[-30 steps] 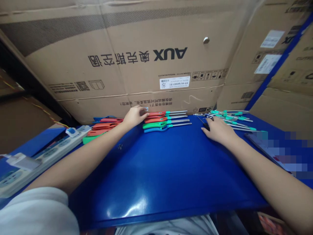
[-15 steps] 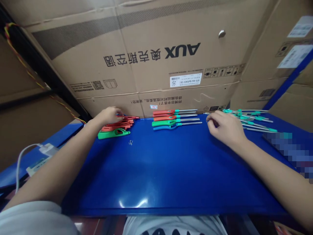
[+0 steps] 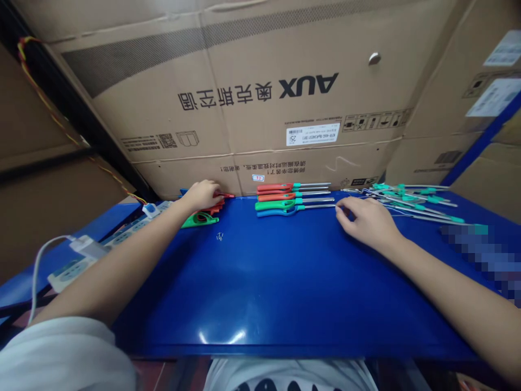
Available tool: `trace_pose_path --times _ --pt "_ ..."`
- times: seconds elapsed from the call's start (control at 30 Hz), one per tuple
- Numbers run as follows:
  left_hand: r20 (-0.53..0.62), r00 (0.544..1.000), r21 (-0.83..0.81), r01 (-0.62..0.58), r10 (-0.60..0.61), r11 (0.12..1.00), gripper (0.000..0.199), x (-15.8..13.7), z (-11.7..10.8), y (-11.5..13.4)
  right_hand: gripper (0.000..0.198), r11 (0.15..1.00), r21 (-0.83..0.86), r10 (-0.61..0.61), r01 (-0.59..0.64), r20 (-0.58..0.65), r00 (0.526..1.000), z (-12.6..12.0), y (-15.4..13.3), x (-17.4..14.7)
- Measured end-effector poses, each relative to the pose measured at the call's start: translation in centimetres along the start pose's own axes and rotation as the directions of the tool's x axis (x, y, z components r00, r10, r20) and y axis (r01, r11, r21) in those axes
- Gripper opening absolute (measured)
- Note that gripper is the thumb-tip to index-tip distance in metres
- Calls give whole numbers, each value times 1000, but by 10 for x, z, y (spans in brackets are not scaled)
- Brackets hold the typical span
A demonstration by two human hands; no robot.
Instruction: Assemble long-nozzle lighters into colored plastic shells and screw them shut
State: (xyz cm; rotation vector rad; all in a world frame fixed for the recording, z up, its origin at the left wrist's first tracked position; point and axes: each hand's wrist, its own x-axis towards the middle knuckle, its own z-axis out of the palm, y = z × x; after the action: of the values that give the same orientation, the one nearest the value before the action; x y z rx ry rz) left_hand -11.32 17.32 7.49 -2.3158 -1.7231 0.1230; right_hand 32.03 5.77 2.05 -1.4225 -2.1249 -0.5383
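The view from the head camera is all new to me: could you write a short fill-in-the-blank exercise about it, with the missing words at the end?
1. In the middle row of rod-tipped handles, the one nearest the camera is ____ in colour.
2. Of the left hand and the right hand, the pile of loose rods lies closer to the ____ one.
3. The large Latin letters on the cardboard spell ____.

Missing words: blue; right; AUX.

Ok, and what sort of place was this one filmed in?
Probably a makeshift workbench: a blue tabletop backed by a printed cardboard panel, with coloured, long-tubed pieces lined up and metal tubes with teal fittings heaped near the right hand.
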Motion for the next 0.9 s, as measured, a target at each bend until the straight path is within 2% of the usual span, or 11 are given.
trace_pose_path --times 0.1,0.23,0.37,0.5,0.63,0.7,0.77,0.83,0.9 --pt "64 998 11 26 -26 1000 25 6 -2 4 18 1000 6 6 -6 8 1000 1 1 0" --pt "142 988 -1 64 -63 998 35 11 -2 9 19 1000 9 12 -13 10 1000 1 1 0" --pt "170 981 -37 97 -89 995 35 12 -5 8 20 1000 5 1 -1 4 1000 0 -1 0" --pt "75 990 -81 125 -119 989 26 10 -19 -4 21 1000 13 -19 18 13 1000 -1 -2 1" --pt "-92 991 -119 81 -92 990 30 -3 -43 -4 23 998 46 -31 31 -1 1000 -2 -6 1" --pt "-150 986 -130 48 -67 990 35 -16 -54 10 23 995 79 -66 69 -29 997 -4 -10 0" --pt "-173 985 -147 -22 -4 989 33 -34 -62 36 24 982 112 -142 150 -74 987 -7 -16 -1" --pt "-183 967 -178 -208 176 962 25 -54 -64 70 25 949 144 -261 280 -134 956 -10 -23 -3" --pt "-179 932 -199 -349 316 916 20 -75 -61 107 29 887 187 -390 422 -182 902 -12 -31 -5"
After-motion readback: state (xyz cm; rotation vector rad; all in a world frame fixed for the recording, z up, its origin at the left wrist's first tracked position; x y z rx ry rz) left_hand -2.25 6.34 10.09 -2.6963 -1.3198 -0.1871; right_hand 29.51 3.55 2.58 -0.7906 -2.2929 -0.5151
